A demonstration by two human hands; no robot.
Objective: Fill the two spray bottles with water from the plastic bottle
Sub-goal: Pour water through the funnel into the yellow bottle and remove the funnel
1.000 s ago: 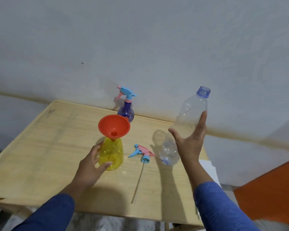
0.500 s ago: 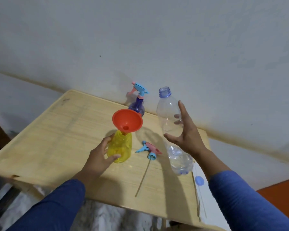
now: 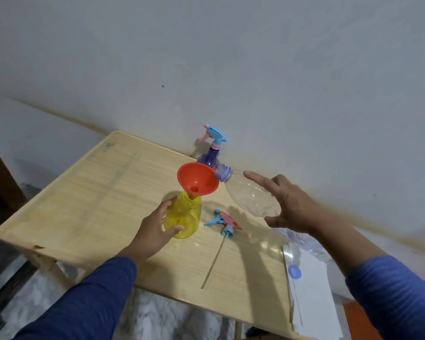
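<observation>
A yellow spray bottle [image 3: 185, 217] stands on the wooden table [image 3: 91, 200] with an orange funnel [image 3: 197, 179] in its neck. My left hand [image 3: 155, 231] grips the yellow bottle's side. My right hand [image 3: 288, 204] holds the clear plastic bottle [image 3: 248, 195] tilted, its blue neck resting at the funnel's rim. A purple spray bottle [image 3: 210, 157] with a blue and pink trigger head stands behind, by the wall. The loose spray head [image 3: 222, 220] with its long tube lies on the table between my hands.
A blue bottle cap [image 3: 295, 271] lies on white paper [image 3: 312, 298] at the table's right edge. The wall runs close behind the table. Marble floor shows below the front edge.
My right hand has tipped the plastic bottle from upright to slanted and brought its mouth to the funnel's rim. My left hand has stayed on the yellow bottle.
</observation>
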